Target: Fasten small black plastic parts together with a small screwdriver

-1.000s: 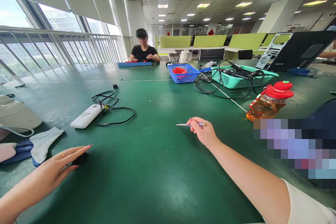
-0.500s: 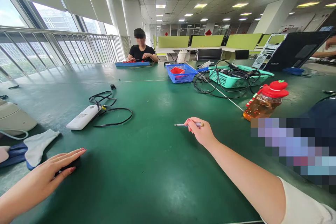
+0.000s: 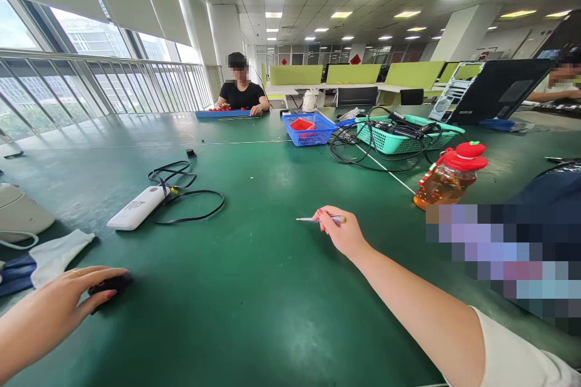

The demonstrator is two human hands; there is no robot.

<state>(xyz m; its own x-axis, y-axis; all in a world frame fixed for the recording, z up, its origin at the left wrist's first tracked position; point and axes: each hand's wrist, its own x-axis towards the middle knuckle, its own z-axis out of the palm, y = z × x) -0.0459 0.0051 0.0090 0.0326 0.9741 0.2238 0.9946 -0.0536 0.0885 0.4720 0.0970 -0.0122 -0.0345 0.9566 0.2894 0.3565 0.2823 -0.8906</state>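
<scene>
My left hand [image 3: 68, 305] rests over a black computer mouse [image 3: 111, 285] at the lower left, thumb on the near side and fingers along the top. Right of centre, my right hand [image 3: 338, 228] pinches a small screwdriver [image 3: 336, 219] with a clear handle; its thin metal tip points left, just above the green table [image 3: 218, 314]. Between and beyond my hands lies a white power bank [image 3: 140, 208], with a black cable [image 3: 200, 193] looped beside it. A bottle [image 3: 447, 181] of amber drink with a red lid stands beyond my right forearm.
A blue basket [image 3: 309, 130] holds a red tray, and a green basket [image 3: 394, 140] holds tangled black cables. A black computer case [image 3: 503, 92] leans at the back right. Blue and white cloth [image 3: 59, 256] lies at the left. A person [image 3: 242, 94] sits across the table.
My left hand has drawn back leftward, showing more of the mouse. My right hand keeps the screwdriver. The view has shifted slightly. The person opposite has moved a hand down.
</scene>
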